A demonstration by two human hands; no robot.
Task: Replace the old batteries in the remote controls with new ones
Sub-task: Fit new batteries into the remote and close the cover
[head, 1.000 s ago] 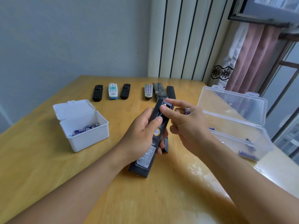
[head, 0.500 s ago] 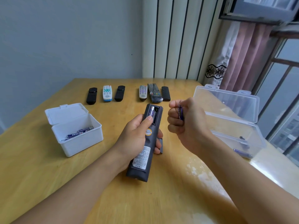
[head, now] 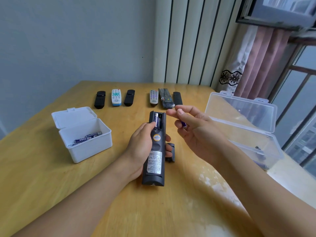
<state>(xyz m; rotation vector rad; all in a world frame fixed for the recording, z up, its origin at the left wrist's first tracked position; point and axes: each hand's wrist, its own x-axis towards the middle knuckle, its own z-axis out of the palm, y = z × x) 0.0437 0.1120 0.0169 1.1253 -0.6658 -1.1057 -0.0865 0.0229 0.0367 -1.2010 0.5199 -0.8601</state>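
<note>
Left hand [head: 143, 146]: grips the dark remote [head: 156, 149], back up, near centre of the table [head: 42, 177] — thumb on the one seated battery [head: 156, 119].
Right hand [head: 193, 127]: right of the remote's far end, curled round a purple battery [head: 183, 123].
White box [head: 82, 134]: left, holds batteries.

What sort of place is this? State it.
Probably a room in a flat, not a workshop: a yellow wooden table stands by a grey painted wall, with pink fabric curtains at a barred window.
</note>
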